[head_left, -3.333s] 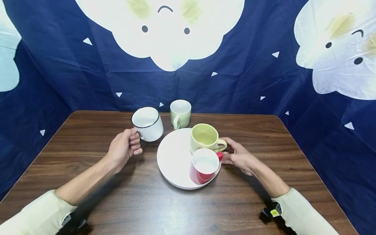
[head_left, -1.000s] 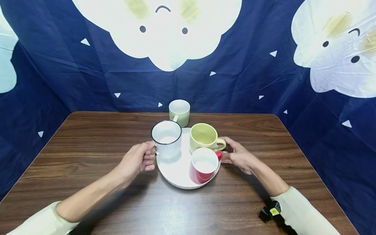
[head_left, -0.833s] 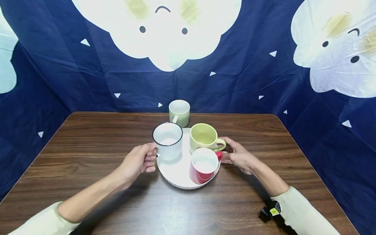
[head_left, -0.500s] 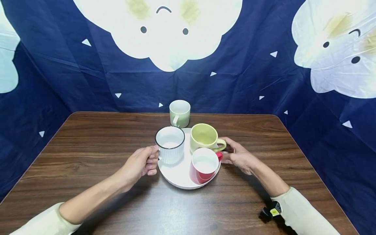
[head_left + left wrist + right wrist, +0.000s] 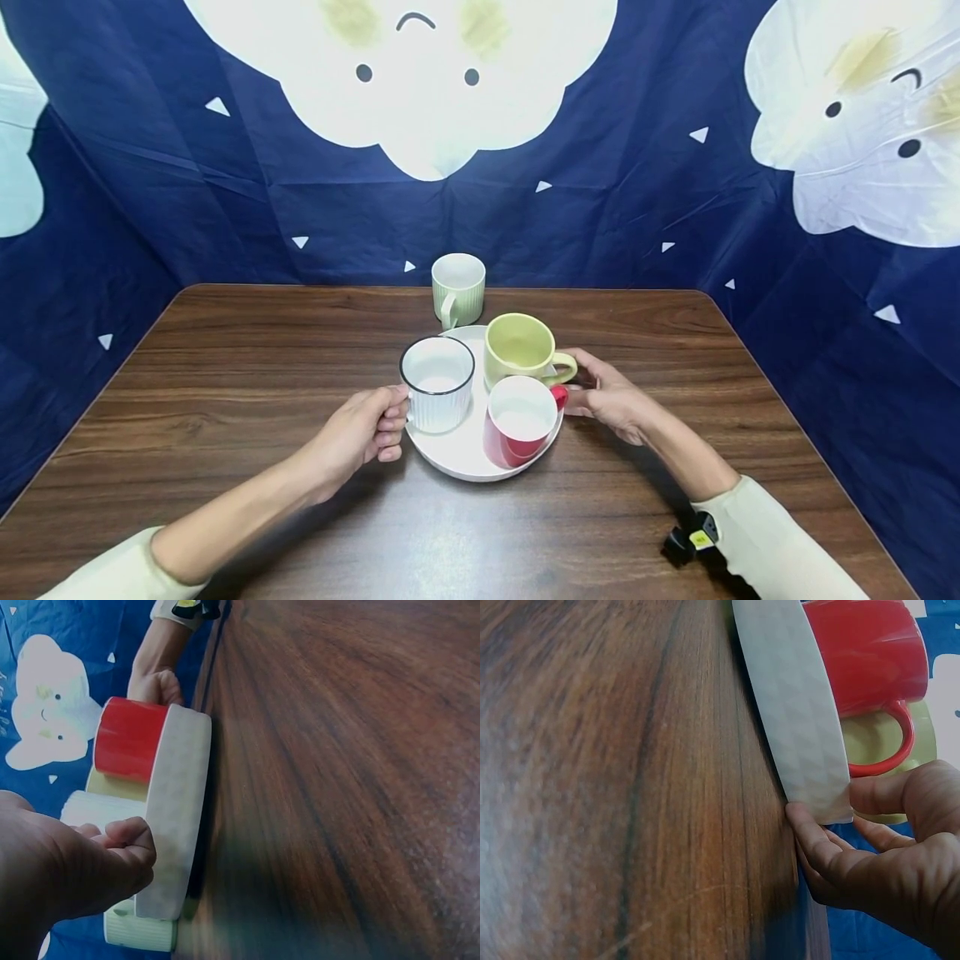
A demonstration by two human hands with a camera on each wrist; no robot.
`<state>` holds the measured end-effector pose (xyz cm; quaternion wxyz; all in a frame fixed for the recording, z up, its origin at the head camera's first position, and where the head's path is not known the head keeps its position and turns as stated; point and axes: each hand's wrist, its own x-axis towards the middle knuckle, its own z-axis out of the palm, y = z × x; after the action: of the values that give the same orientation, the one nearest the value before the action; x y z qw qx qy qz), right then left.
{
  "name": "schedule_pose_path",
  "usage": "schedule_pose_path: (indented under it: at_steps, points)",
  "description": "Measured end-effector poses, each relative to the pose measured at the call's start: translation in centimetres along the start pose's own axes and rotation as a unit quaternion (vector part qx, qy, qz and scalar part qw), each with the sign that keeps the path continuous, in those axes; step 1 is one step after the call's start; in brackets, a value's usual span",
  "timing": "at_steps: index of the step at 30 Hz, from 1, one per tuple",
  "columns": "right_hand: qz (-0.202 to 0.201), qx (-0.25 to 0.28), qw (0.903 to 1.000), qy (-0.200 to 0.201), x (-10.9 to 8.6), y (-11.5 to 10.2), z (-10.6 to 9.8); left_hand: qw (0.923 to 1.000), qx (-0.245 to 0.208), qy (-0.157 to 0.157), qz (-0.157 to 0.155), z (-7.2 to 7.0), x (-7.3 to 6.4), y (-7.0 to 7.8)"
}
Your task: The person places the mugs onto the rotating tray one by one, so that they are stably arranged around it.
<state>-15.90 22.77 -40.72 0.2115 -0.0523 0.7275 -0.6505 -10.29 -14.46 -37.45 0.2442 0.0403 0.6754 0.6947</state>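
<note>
My left hand [image 5: 356, 433] grips the handle of a white ribbed mug [image 5: 438, 412] with a black rim. The mug is upright over the left part of a round white tray [image 5: 465, 457]. On the tray's right side stand a yellow-green mug [image 5: 495, 367] and a red mug [image 5: 521, 452] with a white inside, both handles pointing right. My right hand [image 5: 611, 400] holds the tray's right edge. In the right wrist view its thumb lies at the rim beside the red handle [image 5: 906, 739], and its fingers [image 5: 810, 832] are at the lower outer wall.
A pale green ribbed mug [image 5: 463, 302] stands on the wooden table [image 5: 262, 358] just behind the tray, its handle toward the front. A dark blue cloth [image 5: 225, 208] with white clouds hangs behind the table.
My left hand has brought the white mug from the table left of the tray rightward over it, then closer to the front and lower. The right hand and tray have stayed in place.
</note>
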Motion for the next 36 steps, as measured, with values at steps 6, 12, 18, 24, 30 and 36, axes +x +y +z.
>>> schedule_pose_path:
  at_steps: [6,12,18,24,30,36]
  points:
    - [-0.003,0.000,1.0000,-0.004,0.0,-0.2,0.0,1.0000,-0.006,-0.005,0.000,-0.1,-0.1,-0.2]
    - [-0.007,0.003,1.0000,-0.005,0.0,-0.2,0.1,0.9999,-0.003,-0.010,-0.001,-0.2,-0.1,-0.4]
    - [-0.005,-0.004,1.0000,-0.003,-0.1,-0.1,0.1,0.9999,-0.005,-0.013,-0.003,-0.3,-0.1,-0.5]
    - [-0.002,-0.009,1.0000,-0.001,-0.1,-0.1,0.1,0.9997,-0.004,-0.025,-0.001,-0.4,-0.2,-0.7]
    - [-0.001,-0.004,1.0000,-0.001,-0.1,0.0,0.2,0.9994,0.000,-0.035,-0.001,-0.2,-0.4,-0.9]
    - [-0.007,0.001,1.0000,-0.002,-0.1,-0.1,0.3,0.9988,-0.001,-0.049,0.001,0.1,-0.6,-1.1]
